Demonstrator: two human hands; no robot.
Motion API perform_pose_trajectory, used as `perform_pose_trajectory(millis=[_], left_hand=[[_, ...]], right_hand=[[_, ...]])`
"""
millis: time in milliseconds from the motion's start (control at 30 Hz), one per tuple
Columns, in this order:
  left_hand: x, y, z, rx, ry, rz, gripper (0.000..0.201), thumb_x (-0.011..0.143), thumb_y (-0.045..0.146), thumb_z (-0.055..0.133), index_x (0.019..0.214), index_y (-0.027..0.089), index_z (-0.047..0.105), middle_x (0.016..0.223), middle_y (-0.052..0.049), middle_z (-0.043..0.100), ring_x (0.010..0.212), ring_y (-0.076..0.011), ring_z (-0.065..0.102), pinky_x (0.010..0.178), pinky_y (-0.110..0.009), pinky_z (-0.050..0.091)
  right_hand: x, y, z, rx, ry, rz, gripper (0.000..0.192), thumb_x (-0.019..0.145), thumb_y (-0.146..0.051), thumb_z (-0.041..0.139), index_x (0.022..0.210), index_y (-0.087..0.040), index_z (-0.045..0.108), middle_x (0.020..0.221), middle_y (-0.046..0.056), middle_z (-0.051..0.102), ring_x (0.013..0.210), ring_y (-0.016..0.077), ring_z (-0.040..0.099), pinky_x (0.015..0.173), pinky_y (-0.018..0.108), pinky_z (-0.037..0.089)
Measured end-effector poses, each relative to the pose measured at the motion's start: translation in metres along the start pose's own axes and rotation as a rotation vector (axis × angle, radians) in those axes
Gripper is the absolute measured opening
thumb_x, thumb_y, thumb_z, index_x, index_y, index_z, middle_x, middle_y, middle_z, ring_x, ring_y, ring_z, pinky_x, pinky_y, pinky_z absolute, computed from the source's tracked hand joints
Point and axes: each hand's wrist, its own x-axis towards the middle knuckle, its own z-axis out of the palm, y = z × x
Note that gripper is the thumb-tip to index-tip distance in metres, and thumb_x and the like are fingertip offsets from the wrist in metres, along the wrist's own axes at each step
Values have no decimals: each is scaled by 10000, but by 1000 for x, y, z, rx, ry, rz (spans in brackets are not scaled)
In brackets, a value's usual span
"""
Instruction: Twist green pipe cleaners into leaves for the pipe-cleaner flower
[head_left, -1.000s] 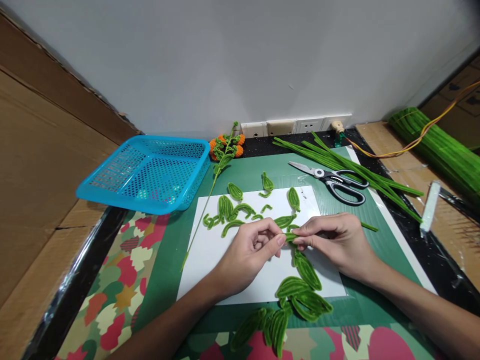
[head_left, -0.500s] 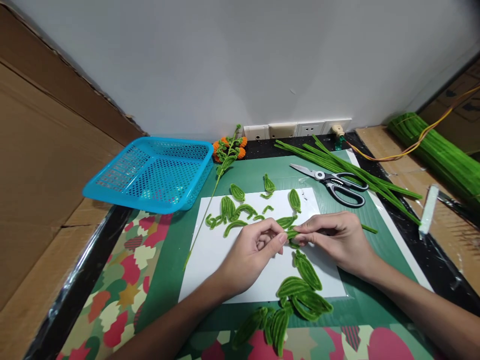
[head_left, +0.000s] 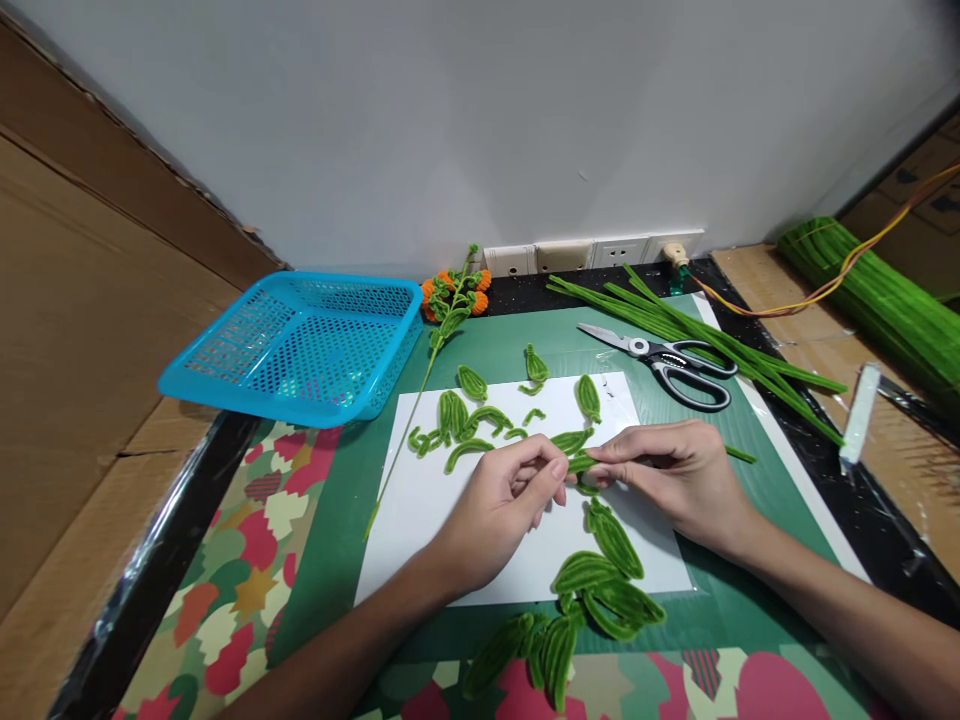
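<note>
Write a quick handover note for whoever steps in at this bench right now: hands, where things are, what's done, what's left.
Left hand and right hand: both pinch one small green pipe-cleaner piece between fingertips, above the white sheet.
Done: small folded leaves lie on the far part of the sheet; larger leaves sit in a cluster at its near edge.
To hand: scissors and straight green pipe cleaners to the right; an orange-flowered stem by the blue basket.
Left: the piece in the hands looks unfinished; many straight pipe cleaners remain unshaped.

green pipe-cleaner bundle [head_left: 885,300] cut off at right edge, pinched leaf [head_left: 581,463] mostly hidden — fingertips cover it
</note>
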Motion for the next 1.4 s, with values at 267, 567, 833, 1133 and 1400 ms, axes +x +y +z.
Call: perform_pose_trajectory(millis=[267,567,833,1133,1400], left_hand=[[-1,-3,1,-34,34,35,317,1086,443,522,954,176,630,799,15,639,567,-73,499,581,-226,413],[-2,-1,3,-84,34,4,233,1048,407,593,1027,178,627,777,14,631,578,-78,497,559,-208,416],[0,-6,2,-101,81,1,223,1026,401,623,1032,178,609,770,16,627,561,-81,506,538,-209,419],[-1,-4,0,-11,68,3,238,1019,410,627,973,177,615,704,42,545,597,-101,511,580,-229,400],[-5,-9,1,-83,23,-2,207,1044,395,577,1010,191,579,762,25,588,643,-121,615,617,-228,461]], right_hand=[[1,-3,2,57,29,140,75,875,-228,811,925,-195,856,730,54,811,585,155,749,566,222,618],[0,-5,4,54,41,173,72,872,-250,825,925,-202,837,697,28,793,548,140,725,538,208,593],[-2,-5,5,-130,-70,99,112,885,-283,818,931,-182,798,754,31,799,615,142,723,564,210,549],[-4,-10,6,-233,-293,104,219,979,-401,736,919,-192,762,780,7,759,644,133,645,593,231,480],[-5,-10,8,-175,-254,147,179,1033,-362,644,1043,-212,741,875,25,778,729,157,704,665,243,528]])
